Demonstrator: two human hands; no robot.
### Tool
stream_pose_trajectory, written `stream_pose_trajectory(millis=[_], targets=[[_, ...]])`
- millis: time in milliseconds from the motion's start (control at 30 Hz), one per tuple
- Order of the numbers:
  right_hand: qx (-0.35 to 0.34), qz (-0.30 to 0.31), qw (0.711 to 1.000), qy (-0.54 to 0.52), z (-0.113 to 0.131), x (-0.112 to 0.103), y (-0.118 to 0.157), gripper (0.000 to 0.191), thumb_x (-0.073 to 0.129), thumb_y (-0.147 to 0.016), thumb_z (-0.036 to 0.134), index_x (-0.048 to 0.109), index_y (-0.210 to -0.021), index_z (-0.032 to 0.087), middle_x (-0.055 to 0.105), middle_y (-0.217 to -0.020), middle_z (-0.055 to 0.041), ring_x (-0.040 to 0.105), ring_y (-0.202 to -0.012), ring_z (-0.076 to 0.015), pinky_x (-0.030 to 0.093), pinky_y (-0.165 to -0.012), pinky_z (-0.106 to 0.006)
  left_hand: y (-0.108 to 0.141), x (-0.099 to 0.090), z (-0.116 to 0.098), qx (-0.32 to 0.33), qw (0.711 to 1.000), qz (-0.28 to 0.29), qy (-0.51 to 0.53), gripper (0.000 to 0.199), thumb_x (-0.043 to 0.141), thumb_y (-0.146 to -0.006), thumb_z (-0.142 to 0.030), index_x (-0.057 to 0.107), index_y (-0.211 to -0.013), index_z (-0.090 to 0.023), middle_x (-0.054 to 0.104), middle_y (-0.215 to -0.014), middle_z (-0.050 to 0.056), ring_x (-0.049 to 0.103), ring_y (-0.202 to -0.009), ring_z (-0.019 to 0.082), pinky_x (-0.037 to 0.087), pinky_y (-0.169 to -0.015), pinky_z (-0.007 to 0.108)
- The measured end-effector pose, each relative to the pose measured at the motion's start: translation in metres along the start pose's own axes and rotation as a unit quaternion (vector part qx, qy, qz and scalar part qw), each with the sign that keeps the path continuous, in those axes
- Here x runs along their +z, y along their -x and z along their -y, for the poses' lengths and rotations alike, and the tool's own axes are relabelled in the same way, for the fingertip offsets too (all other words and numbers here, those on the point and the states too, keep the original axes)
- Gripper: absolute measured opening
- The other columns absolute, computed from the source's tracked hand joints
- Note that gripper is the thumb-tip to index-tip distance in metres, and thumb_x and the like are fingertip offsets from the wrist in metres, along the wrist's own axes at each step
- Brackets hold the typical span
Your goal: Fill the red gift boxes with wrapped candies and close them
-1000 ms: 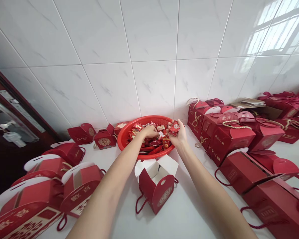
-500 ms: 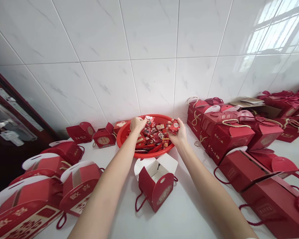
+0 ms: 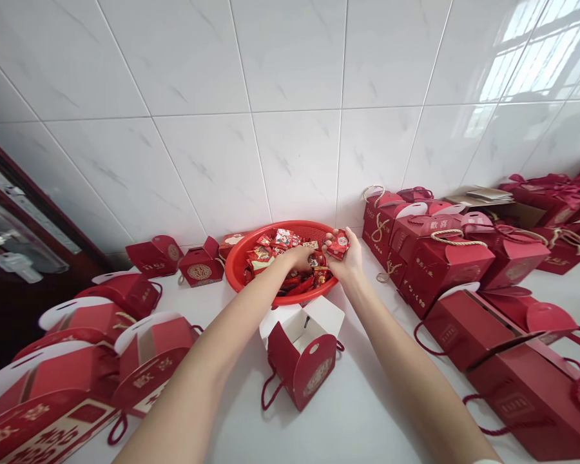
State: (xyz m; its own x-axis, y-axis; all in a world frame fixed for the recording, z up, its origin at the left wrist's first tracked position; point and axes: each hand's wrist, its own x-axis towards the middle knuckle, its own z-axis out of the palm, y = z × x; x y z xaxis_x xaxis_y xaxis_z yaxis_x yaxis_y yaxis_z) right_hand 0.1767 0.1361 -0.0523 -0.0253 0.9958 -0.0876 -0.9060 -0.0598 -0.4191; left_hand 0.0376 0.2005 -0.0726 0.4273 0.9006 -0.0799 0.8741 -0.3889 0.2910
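Note:
A red plastic basket (image 3: 236,270) full of small red wrapped sweets (image 3: 270,248) stands against the wall. My left hand (image 3: 299,259) reaches down among the sweets at the basket's middle; its fingertips are hidden there. At the basket's right edge, my right hand (image 3: 345,254) is turned palm up, its fingers curled round a red wrapped sweet (image 3: 338,245). In front of the basket, between my forearms, sits a red gift box (image 3: 302,370) with its flaps apart, its white inside showing.
Several red boxes (image 3: 162,354) with rope handles line the left side. More red boxes (image 3: 444,264) crowd the right side. Behind everything rises a tiled wall (image 3: 294,167), and a dark door with keys is at far left.
My left hand has moved right and down from the basket's left part into the sweets at its middle. My right hand has stayed nearly still with its sweet.

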Motion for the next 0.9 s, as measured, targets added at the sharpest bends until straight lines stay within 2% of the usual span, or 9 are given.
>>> stream_pose_trajectory(millis=[200,433,567,733,900], targets=[[0.007,0.016,1.0,0.0,0.001,-0.001,0.0,0.028,0.06,-0.091,0.039,0.057,-0.071,0.019,0.063,-0.061,0.0018,0.054,-0.048,-0.0073,0.046,-0.05,-0.018,0.009,-0.01,0.004,-0.065,0.996,0.053,0.025,0.034,0.074,-0.062,-0.025,0.074,-0.096,-0.02,0.077,-0.086,0.009,0.07,-0.074,0.026,0.051,-0.066,0.03],[0.024,0.013,1.0,0.005,0.004,0.004,0.006,0.03,0.048,-0.094,0.035,0.06,-0.072,0.018,0.064,-0.062,-0.0017,0.054,-0.05,-0.0095,0.046,-0.048,-0.02,0.015,-0.006,-0.003,-0.042,0.99,0.055,0.123,0.021,0.072,-0.058,-0.015,0.072,-0.078,-0.021,0.069,-0.065,0.0,0.062,-0.057,0.019,0.045,-0.056,0.026],[0.026,0.011,1.0,0.005,0.005,0.004,0.006,0.031,0.043,-0.094,0.032,0.06,-0.073,0.017,0.064,-0.063,-0.0029,0.054,-0.051,-0.0101,0.047,-0.05,-0.021,0.014,-0.01,0.003,-0.032,0.982,0.022,0.184,0.023,0.074,-0.053,-0.012,0.072,-0.075,-0.02,0.066,-0.061,-0.002,0.061,-0.057,0.019,0.044,-0.054,0.027],[0.025,0.028,0.999,0.004,0.005,0.001,0.004,0.023,0.05,-0.088,0.033,0.059,-0.074,0.018,0.064,-0.063,-0.0022,0.055,-0.05,-0.0108,0.047,-0.05,-0.021,0.016,-0.025,0.014,-0.002,0.962,-0.052,0.268,0.023,0.081,-0.05,-0.02,0.068,-0.07,-0.019,0.065,-0.067,-0.004,0.061,-0.07,0.019,0.046,-0.062,0.028],[0.022,0.011,1.0,0.0,0.004,0.002,0.005,0.019,0.048,-0.086,0.028,0.059,-0.074,0.018,0.065,-0.062,-0.0024,0.055,-0.05,-0.011,0.048,-0.05,-0.022,0.025,-0.034,0.019,0.013,0.93,-0.093,0.356,0.032,0.082,-0.057,-0.03,0.072,-0.086,-0.02,0.072,-0.085,0.001,0.065,-0.083,0.021,0.05,-0.073,0.031]])
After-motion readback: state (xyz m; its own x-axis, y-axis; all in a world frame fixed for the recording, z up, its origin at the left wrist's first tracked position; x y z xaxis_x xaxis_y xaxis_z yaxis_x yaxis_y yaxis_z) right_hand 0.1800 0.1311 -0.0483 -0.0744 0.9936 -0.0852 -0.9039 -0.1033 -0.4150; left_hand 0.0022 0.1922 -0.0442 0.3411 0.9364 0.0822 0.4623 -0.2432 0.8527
